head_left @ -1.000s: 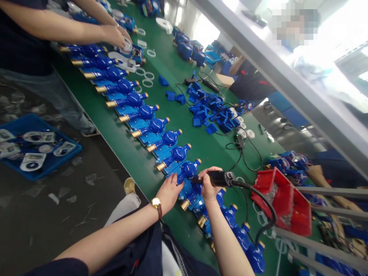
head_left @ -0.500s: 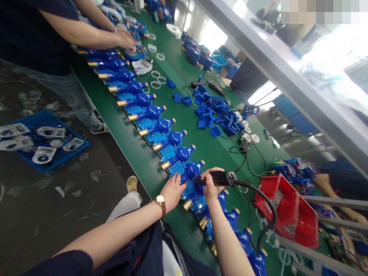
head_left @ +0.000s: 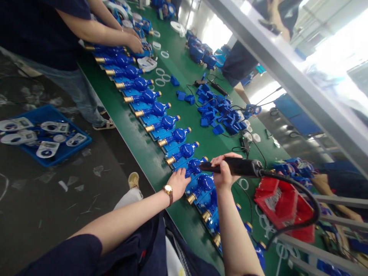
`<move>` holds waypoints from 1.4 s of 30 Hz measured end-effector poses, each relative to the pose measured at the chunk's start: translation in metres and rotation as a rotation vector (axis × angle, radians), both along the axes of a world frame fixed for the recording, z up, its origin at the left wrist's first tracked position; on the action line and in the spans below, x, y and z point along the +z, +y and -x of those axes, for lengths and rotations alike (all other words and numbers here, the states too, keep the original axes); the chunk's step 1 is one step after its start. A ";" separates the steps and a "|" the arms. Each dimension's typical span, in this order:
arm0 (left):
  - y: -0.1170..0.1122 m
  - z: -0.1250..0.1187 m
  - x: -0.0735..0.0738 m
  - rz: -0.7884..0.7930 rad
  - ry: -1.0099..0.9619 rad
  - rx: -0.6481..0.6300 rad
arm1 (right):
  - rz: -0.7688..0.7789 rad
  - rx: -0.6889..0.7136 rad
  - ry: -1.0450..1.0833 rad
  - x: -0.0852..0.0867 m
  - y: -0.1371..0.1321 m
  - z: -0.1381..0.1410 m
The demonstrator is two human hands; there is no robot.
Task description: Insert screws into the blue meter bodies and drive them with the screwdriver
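Note:
A row of glossy blue water meter bodies with brass ends lies on blue plates along the table. My left hand is closed over the near end of one water meter body, hiding its near brass end. In my right hand is a black electric screwdriver, gripped round its barrel and lying nearly level. Its front end points left, over that same body; whether it touches anything, I cannot tell. A thick black cable curves from its back end down past my right forearm.
Beyond the row, a pile of small blue parts lies among black cords. A red divided bin with screws stands at right. A co-worker's hand works at the far left end. A blue crate sits on the floor.
My right hand has raised the screwdriver and moved it right and slightly up, away from the meter bodies. My left hand stays on the same body. The whole view has shifted slightly.

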State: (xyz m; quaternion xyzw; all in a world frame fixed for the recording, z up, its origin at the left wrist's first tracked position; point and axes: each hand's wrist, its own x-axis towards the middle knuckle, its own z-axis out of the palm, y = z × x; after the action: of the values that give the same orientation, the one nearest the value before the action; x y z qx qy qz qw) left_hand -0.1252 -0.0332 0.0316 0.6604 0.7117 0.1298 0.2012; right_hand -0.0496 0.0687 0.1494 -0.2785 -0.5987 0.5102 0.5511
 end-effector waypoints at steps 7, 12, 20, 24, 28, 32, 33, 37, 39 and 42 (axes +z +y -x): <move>-0.003 0.002 0.005 -0.010 -0.020 -0.035 | 0.029 -0.022 -0.080 -0.031 0.000 0.028; -0.002 0.000 0.006 0.026 -0.070 -0.041 | 0.006 -0.033 -0.141 -0.041 -0.001 0.028; -0.003 -0.002 0.005 0.038 -0.073 -0.077 | 0.061 0.006 -0.124 -0.045 0.005 0.035; -0.004 -0.002 0.007 0.045 -0.080 -0.083 | 0.093 0.003 -0.110 -0.046 0.006 0.033; -0.006 -0.004 0.003 0.037 -0.106 -0.088 | 0.114 -0.034 -0.135 -0.048 0.005 0.030; -0.009 -0.005 -0.002 0.019 -0.115 -0.098 | 0.123 -0.041 -0.122 -0.049 0.004 0.030; -0.010 -0.004 -0.003 0.016 -0.112 -0.100 | 0.119 -0.037 -0.115 -0.050 0.004 0.029; -0.009 -0.002 0.000 0.025 -0.099 -0.106 | 0.116 -0.015 -0.091 -0.055 0.003 0.028; -0.008 -0.001 0.003 0.042 -0.092 -0.106 | 0.115 -0.015 -0.084 -0.059 0.003 0.028; -0.007 0.001 0.008 0.054 -0.084 -0.111 | 0.108 -0.003 -0.073 -0.062 0.004 0.030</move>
State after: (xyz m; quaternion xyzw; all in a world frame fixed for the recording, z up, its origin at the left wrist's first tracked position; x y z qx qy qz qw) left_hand -0.1259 -0.0399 0.0392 0.6871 0.6682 0.1267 0.2556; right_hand -0.0796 0.0722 0.0876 -0.3273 -0.5894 0.5304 0.5139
